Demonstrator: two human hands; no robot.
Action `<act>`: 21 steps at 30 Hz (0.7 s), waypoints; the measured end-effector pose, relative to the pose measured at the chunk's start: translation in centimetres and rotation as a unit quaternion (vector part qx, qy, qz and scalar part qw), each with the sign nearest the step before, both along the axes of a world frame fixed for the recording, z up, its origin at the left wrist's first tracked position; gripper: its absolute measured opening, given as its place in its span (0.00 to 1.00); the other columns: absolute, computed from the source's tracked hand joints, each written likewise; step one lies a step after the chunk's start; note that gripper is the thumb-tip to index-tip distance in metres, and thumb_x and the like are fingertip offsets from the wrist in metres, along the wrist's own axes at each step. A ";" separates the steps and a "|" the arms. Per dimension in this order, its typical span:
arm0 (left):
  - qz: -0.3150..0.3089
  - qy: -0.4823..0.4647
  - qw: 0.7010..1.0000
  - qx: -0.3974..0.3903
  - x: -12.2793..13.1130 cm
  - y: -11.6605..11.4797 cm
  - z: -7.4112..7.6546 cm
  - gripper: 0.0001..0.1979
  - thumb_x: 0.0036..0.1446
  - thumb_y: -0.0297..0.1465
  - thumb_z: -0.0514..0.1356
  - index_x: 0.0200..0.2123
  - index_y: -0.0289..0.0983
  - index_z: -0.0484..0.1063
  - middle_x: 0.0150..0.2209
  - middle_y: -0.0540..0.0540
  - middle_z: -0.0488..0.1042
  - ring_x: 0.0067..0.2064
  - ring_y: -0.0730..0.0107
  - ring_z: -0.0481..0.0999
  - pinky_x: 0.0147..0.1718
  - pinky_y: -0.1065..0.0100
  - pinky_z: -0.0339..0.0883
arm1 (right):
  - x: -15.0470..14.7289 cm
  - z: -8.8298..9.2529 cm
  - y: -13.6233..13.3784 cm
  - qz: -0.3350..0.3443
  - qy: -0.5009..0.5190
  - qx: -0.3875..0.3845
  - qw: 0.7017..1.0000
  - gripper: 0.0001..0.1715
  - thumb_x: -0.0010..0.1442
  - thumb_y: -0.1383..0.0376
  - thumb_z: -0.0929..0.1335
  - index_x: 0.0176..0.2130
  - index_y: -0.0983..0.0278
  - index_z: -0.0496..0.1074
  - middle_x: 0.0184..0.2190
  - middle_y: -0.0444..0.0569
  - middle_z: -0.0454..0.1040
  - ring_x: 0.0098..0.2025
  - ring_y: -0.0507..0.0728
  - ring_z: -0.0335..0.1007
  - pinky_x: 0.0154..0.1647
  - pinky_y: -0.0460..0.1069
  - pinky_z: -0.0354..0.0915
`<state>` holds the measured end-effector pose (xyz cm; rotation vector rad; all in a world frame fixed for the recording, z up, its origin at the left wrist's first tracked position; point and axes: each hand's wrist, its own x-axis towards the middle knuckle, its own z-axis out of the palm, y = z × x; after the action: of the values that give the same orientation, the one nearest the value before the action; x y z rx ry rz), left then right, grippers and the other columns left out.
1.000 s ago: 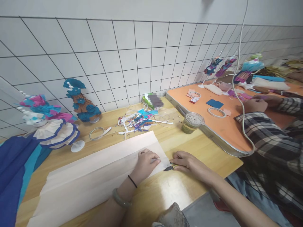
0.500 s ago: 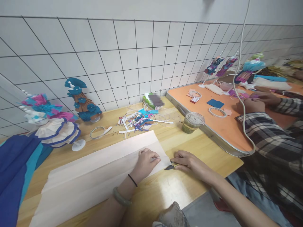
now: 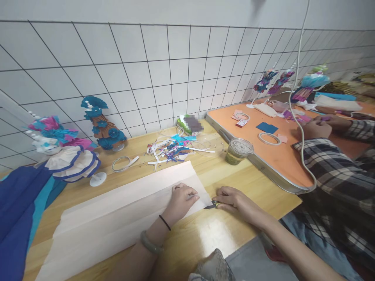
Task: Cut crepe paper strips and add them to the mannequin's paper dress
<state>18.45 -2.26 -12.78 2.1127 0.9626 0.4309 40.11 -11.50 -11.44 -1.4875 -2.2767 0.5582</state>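
Observation:
A long sheet of pale pink crepe paper (image 3: 117,214) lies across the wooden table, its right end near my hands. My left hand (image 3: 184,199) is on that end, thumb and fingers closed, with a bit of pale paper showing between them. At the sheet's lower right corner, my right hand (image 3: 234,201) grips small scissors (image 3: 210,206) with dark pointed blades. The blades point left and lie against the paper's edge, nearly together. My fingers cover most of the handles.
Paper scraps (image 3: 175,150), a tape roll (image 3: 121,164) and a lidded plastic cup (image 3: 239,151) stand beyond the sheet. Crepe-paper dress figures (image 3: 102,127) are at left, by blue paper (image 3: 17,210). A co-worker's hands (image 3: 316,128) are over an orange table (image 3: 252,132); a white cable (image 3: 297,70) hangs there.
The scissors' blades have come together at the paper's edge; they were apart half a second ago. Both my hands stay in nearly the same place.

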 end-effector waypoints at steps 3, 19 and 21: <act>0.001 0.002 1.000 0.000 0.0 0.0 0.0 0.05 0.52 0.32 0.59 0.28 0.40 0.74 0.33 0.51 0.77 0.41 0.64 0.69 0.45 0.59 0.53 | 0.0 0.0 0.0 0.001 0.000 -0.007 1.000 0.21 0.64 0.55 0.58 0.46 0.62 0.72 0.31 0.50 0.67 0.34 0.54 0.63 0.34 0.48 0.58; 0.002 0.006 1.000 -0.006 0.0 -0.1 0.2 0.07 0.53 0.34 0.57 0.28 0.41 0.74 0.32 0.50 0.76 0.41 0.64 0.68 0.46 0.59 0.53 | -0.4 0.1 0.3 0.008 -0.006 0.004 1.000 0.19 0.64 0.56 0.59 0.39 0.64 0.73 0.30 0.49 0.66 0.33 0.54 0.62 0.34 0.47 0.57; 0.004 0.007 1.000 -0.007 0.0 -0.1 0.2 0.07 0.53 0.34 0.57 0.28 0.41 0.74 0.32 0.50 0.76 0.41 0.64 0.68 0.46 0.59 0.53 | -0.4 0.1 0.1 0.007 -0.003 0.005 1.000 0.19 0.64 0.56 0.59 0.40 0.64 0.73 0.30 0.49 0.66 0.32 0.54 0.62 0.33 0.47 0.57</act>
<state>18.47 -2.35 -12.55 2.1025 0.9801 0.4118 39.72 -11.36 -11.38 -1.4721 -2.2926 0.5468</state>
